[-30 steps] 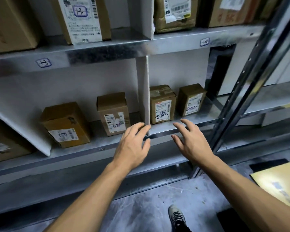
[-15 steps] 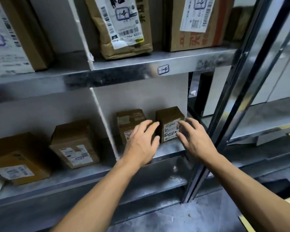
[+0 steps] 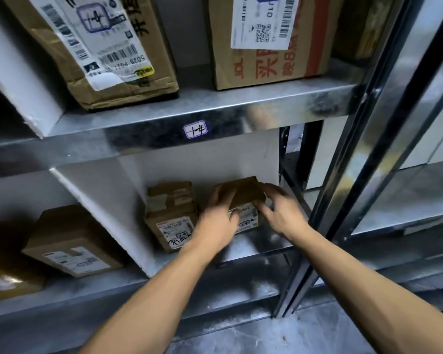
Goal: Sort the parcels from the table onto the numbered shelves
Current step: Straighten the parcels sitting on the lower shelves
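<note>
Parcel held between both hands, in the right bay of the lower shelf point(image 3: 256, 245). The small parcel point(image 3: 244, 198) lies straight ahead of you and slightly below, its labelled face turned toward you and its top leaning a little forward. Blur hides whether its base rests on the shelf, and its long axis cannot be told for sure.

Your left hand point(image 3: 216, 221) curls over the top left corner. Your right hand point(image 3: 281, 213) wraps the right side, fingers bent round the upper edge. Both appear to grip the box and neither is nearer than the other.

Edges to note:
- On the left, the neighbouring parcel point(image 3: 172, 215) stands just beside your left knuckles, with the white divider point(image 3: 100, 213) beyond it.
- On the right, a strip of bare shelf runs to the steel upright point(image 3: 343, 180), near your right wrist.
- Overhead, the upper shelf point(image 3: 253, 108), marked by a label point(image 3: 195, 129), sits well above the box.

Judged from this, sideways room is tight on the left and better on the right, and any withdrawal runs toward you over the front lip.
</note>
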